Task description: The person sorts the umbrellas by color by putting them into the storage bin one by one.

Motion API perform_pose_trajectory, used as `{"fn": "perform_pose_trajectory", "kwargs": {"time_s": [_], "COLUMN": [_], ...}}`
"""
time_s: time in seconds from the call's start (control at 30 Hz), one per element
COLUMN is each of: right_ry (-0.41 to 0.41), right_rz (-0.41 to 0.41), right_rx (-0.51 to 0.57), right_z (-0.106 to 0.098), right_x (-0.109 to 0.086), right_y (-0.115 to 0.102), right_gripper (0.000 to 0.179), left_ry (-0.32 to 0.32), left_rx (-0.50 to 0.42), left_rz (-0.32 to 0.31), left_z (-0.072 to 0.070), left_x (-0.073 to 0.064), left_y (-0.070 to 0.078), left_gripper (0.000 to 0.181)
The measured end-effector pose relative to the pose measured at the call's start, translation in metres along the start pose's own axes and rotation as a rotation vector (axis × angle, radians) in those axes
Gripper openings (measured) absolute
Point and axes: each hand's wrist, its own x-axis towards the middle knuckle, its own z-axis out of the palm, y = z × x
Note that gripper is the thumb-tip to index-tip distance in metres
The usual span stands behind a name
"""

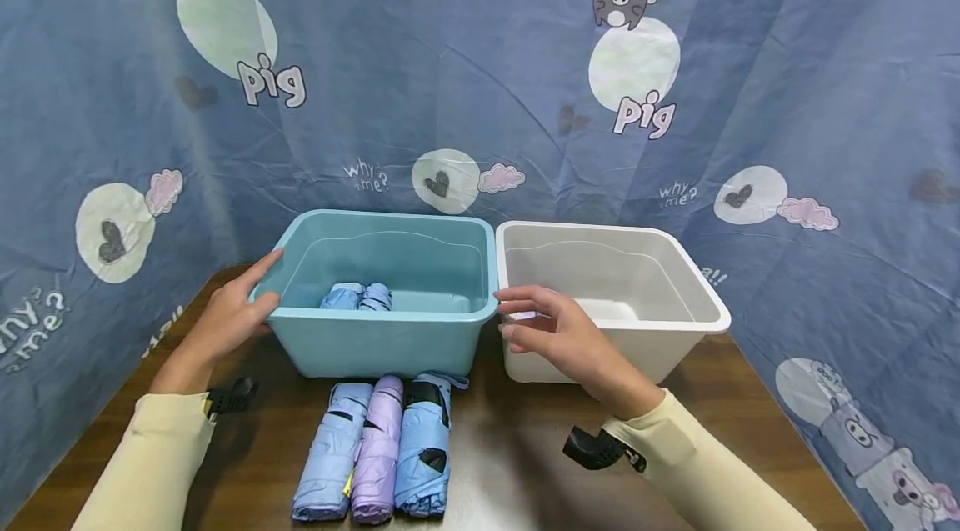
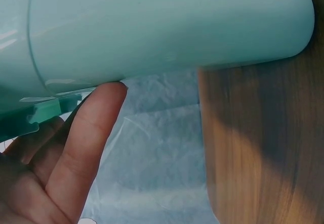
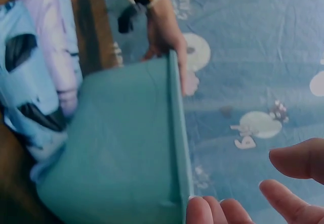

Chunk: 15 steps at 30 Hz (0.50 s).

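My left hand [image 1: 228, 316] is at the left end of the teal bin [image 1: 375, 348], its fingers fairly straight and touching the rim. In the left wrist view a finger [image 2: 88, 138] rests against the bin's side. My right hand [image 1: 558, 335] is by the bin's right front corner, fingers loosely bent, thumb apart; its fingertips [image 3: 200, 211] meet the rim in the right wrist view. Inside the teal bin are two blue folded umbrellas [image 1: 356, 296], partly hidden by the front wall. Before it lie a light-blue umbrella [image 1: 330, 456], a purple umbrella [image 1: 379, 448] and another blue umbrella [image 1: 424, 452].
A white bin [image 1: 637, 348] stands right beside the teal one; something purple inside is mostly hidden by my right hand. Both bins stand on a brown wooden table [image 1: 517, 464]. A blue patterned cloth [image 1: 450, 97] hangs behind and around the table.
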Motion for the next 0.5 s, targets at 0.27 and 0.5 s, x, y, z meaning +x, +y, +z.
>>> {"fn": "perform_pose_trajectory", "kwargs": {"time_s": [0.27, 0.5], "right_ry": [-0.098, -0.131], "right_rz": [-0.004, 0.013], "right_rx": [0.022, 0.023], "right_z": [0.024, 0.038], "right_x": [-0.005, -0.006], "right_y": [0.013, 0.025], "right_gripper": [0.043, 0.042], "left_ry": [-0.011, -0.012], "left_rx": [-0.003, -0.012], "left_rz": [-0.020, -0.021], "left_z": [-0.001, 0.001], "left_x": [0.000, 0.000], "left_y": [0.000, 0.002], "left_gripper": [0.069, 0.068]}}
